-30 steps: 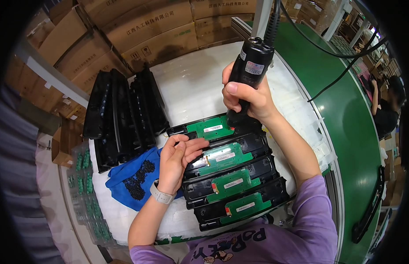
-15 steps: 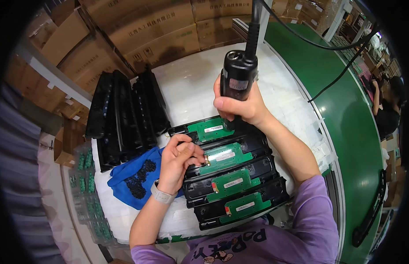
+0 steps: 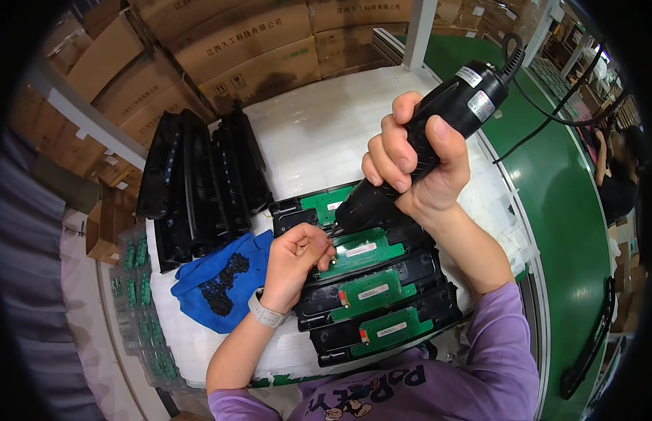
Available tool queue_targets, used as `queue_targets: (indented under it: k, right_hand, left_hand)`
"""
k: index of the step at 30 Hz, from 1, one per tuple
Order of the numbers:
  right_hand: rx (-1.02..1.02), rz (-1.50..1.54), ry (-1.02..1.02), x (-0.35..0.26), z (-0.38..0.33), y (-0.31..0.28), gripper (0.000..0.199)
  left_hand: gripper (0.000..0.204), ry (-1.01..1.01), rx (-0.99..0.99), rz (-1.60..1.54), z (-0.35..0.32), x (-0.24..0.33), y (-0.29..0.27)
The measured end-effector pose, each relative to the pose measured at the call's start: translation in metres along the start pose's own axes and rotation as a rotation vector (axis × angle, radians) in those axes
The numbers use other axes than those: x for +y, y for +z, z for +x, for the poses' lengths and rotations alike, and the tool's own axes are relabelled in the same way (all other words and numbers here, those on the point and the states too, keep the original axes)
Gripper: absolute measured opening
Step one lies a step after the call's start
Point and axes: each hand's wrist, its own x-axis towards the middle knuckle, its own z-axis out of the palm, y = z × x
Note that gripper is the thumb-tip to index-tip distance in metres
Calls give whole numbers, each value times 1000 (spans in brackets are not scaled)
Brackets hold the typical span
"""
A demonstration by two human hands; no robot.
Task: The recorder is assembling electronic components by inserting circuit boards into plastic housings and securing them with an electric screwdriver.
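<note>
Right hand (image 3: 417, 165): fist closed round a black electric screwdriver (image 3: 417, 144), tilted, its cabled end up to the far right, its tip down at the far end of a black housing with a green circuit board (image 3: 357, 249).

Left hand (image 3: 301, 256): fingers curled narrow, fingertips pinched at the left edge of that same board; whether a screw sits between them cannot be told. A pale wristband is on its wrist.

Four such black housings lie side by side on the white bench (image 3: 319, 133), running from the far one (image 3: 315, 205) to the nearest (image 3: 385, 330).

Left of them: a blue cloth (image 3: 192, 295) carrying a heap of small black screws (image 3: 220, 284).

Far left: a stack of black covers (image 3: 199, 182).

Right: a green conveyor belt (image 3: 561, 210).

Far: cardboard boxes (image 3: 249, 67).
</note>
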Motion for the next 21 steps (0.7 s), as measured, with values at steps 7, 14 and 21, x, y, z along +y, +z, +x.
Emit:
queue_targets:
  k: [7, 14, 21]
  right_hand:
    - [3, -133, 50, 1, -4, 1, 31]
    - [6, -131, 46, 9, -5, 3, 30]
    - [80, -108, 103, 28, 13, 6, 27]
  left_hand:
    - [7, -3, -4, 35, 0, 1, 0]
    - [5, -99, -12, 24, -1, 7, -2]
    - [17, 153, 233, 385, -1, 23, -11]
